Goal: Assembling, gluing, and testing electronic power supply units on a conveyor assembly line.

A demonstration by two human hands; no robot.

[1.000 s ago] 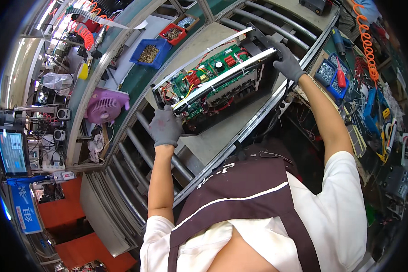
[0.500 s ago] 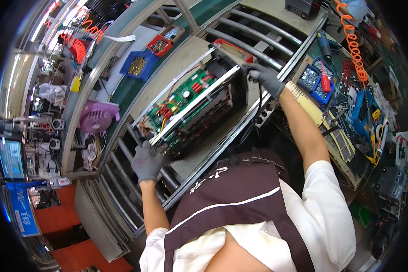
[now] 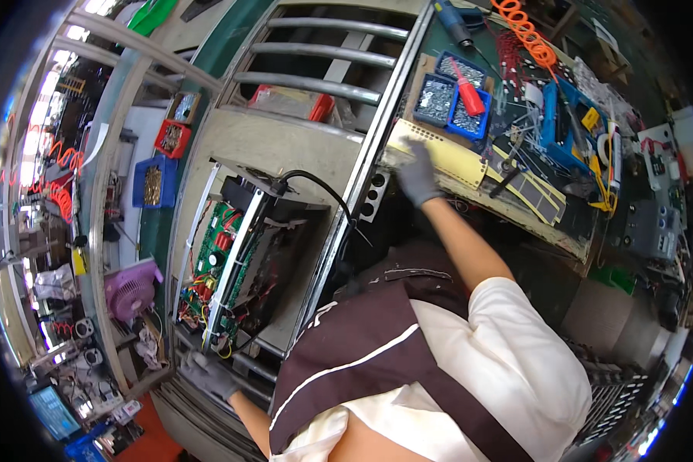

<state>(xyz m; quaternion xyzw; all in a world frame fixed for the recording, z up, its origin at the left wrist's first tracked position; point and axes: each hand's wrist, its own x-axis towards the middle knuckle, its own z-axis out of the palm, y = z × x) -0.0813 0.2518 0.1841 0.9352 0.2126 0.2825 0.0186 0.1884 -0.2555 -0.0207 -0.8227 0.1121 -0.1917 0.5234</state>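
An open electronics chassis [image 3: 242, 258] with a green circuit board [image 3: 208, 262] lies lengthwise on a beige plate on the roller conveyor [image 3: 323, 81]. A black cable [image 3: 319, 189] loops from its far end. My left hand [image 3: 208, 375], in a grey glove, sits at the chassis's near end with its fingers curled; whether it grips the chassis is unclear. My gloved right hand [image 3: 417, 173] is off the chassis and reaches across the conveyor rail, fingers spread, onto a yellow perforated strip [image 3: 450, 158] on the bench edge.
Beyond the strip stand blue bins of screws [image 3: 439, 100] with a red-handled screwdriver [image 3: 470, 86] and an orange coiled hose [image 3: 527, 35]. To the left are a blue bin [image 3: 152, 181], a red bin [image 3: 171, 137] and a purple fan [image 3: 127, 289].
The chassis has swung from crosswise to lengthwise in the picture. My right hand let go of its far end and moved right to the yellow strip. My left hand stayed at the near end.
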